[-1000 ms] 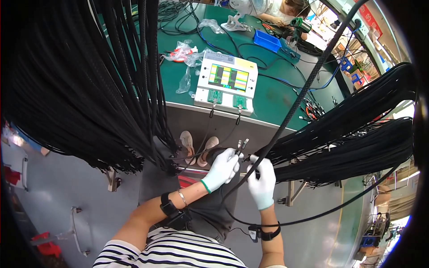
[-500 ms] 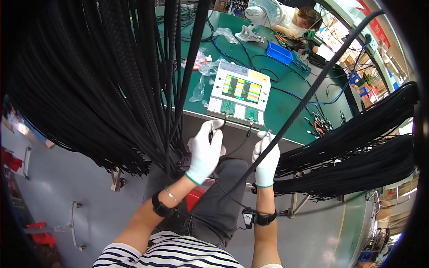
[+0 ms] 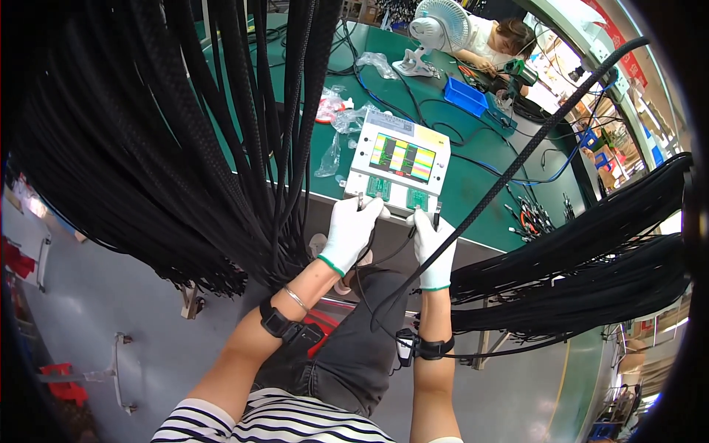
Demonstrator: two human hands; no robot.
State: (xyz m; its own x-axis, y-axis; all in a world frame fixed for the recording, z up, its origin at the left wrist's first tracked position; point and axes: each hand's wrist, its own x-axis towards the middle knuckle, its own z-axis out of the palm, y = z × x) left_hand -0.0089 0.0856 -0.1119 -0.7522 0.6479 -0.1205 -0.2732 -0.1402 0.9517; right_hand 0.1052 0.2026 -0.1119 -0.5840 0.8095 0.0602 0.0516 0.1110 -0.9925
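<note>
A white tester box (image 3: 439,159) with a lit colour screen (image 3: 402,157) stands at the table's near edge. On its front ledge are two green circuit boards, a left one (image 3: 379,189) and a right one (image 3: 417,198). My left hand (image 3: 348,232), in a white glove, is closed at the left board, with a silver-ended cable plug (image 3: 360,199) by its fingers. My right hand (image 3: 434,251), also gloved, pinches at the right board's front, and a black cable plug (image 3: 437,212) sticks up from it. The fingers partly hide both boards' sockets.
Thick bundles of black braided cables hang at left (image 3: 148,148) and right (image 3: 576,221). One cable (image 3: 517,159) crosses before my right arm. On the green table (image 3: 480,210) are a blue tray (image 3: 465,96), a fan (image 3: 436,33) and plastic bags. A co-worker sits opposite.
Both hands have moved forward to the boards, the left also rightward. The cable plugs seen at the boards earlier are now covered by my fingers. The screen's green mark has gone; a small red one shows.
</note>
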